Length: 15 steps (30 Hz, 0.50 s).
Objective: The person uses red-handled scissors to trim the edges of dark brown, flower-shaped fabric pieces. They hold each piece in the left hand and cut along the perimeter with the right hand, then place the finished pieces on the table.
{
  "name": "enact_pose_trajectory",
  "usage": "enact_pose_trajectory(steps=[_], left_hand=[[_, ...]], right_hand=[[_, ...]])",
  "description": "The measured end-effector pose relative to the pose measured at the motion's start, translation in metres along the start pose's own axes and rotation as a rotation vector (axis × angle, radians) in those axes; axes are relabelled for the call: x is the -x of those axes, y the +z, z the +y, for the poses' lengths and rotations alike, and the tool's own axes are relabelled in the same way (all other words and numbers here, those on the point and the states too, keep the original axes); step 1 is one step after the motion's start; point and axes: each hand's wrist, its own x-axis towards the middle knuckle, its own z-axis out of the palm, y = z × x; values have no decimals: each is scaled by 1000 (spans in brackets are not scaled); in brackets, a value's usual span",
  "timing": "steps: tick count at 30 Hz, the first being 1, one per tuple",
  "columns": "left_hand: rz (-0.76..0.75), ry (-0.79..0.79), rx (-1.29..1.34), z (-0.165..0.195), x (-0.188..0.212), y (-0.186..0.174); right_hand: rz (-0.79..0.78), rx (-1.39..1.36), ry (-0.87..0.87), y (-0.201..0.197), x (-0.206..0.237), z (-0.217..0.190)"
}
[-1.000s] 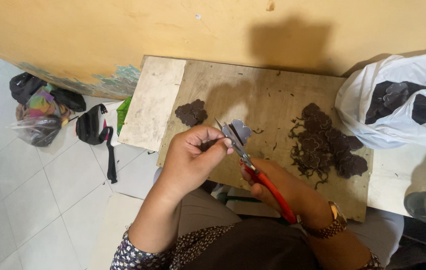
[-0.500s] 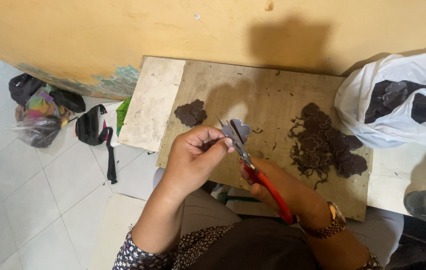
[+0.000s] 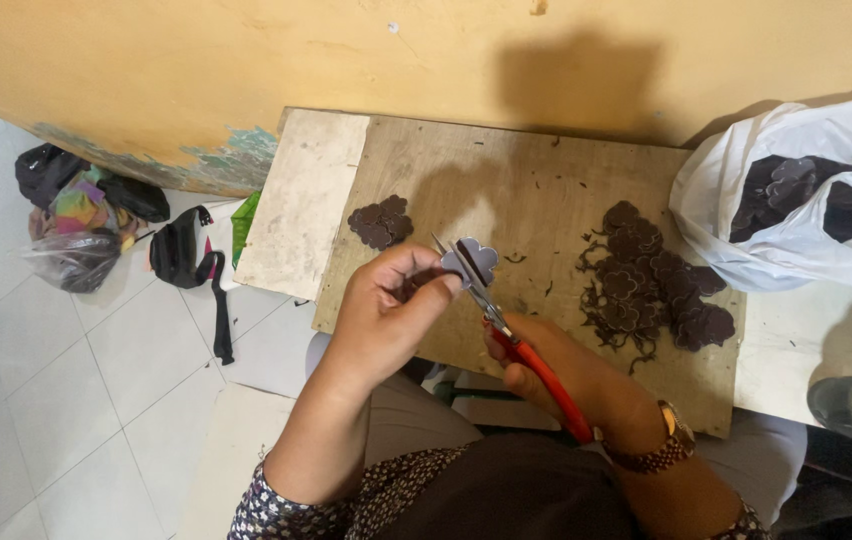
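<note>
Over the table: worn brown wooden table (image 3: 546, 170) against a yellow wall.
Left hand (image 3: 386, 315): grip pinched closed on a dark scalloped flower-shaped cutout (image 3: 474, 260), held just above the table.
Right hand (image 3: 556, 375): grip wrapped around red-handled scissors (image 3: 506, 335), blades at the cutout's edge.
Left pile: small stack of dark cutouts (image 3: 379, 221).
Right pile: heap of dark cutouts and trimmings (image 3: 651, 285).
Far right: white plastic bag (image 3: 746, 255) holding more dark pieces.

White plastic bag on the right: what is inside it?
The white plastic bag holds dark, scallop-edged flat pieces, visible through its open mouth. How far down they go is hidden by the bag's folds.
</note>
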Motion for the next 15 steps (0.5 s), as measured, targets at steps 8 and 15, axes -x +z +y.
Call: enact_pose_trajectory(steps=[8, 15], left_hand=[[17, 47, 354, -7, -7, 6], [142, -33, 518, -19, -7, 24]], right_hand=[[-5, -85, -13, -3, 3, -3], [60, -101, -79, 6, 0, 4]])
